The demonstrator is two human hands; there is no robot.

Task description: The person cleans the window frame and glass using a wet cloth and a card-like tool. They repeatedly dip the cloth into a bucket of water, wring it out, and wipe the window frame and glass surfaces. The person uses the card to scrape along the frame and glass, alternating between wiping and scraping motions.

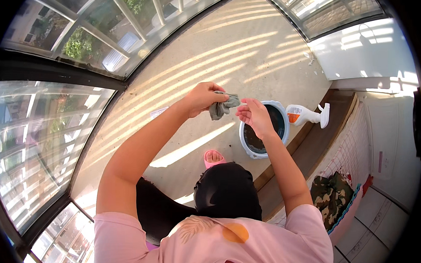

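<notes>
My left hand (204,98) is closed on a crumpled grey cloth (223,106), pinching it between thumb and fingers, and the cloth's loose end hangs down. Close to the cloth's right edge is my right hand (255,116), palm turned toward it with the fingers loosely spread. Whether its fingertips touch the cloth's edge is hard to tell. Below and beside my right hand stands a round, pale-rimmed basin (243,138) with dark water (253,141) inside; my wrist hides part of its rim.
A white spray bottle (308,115) with an orange label lies beside the basin, against a brown wooden ledge (309,141). Barred windows (46,138) run along the left and far sides. At lower right, camouflage fabric (333,194) sits in a pink container (348,217). My foot wears a pink slipper (207,160).
</notes>
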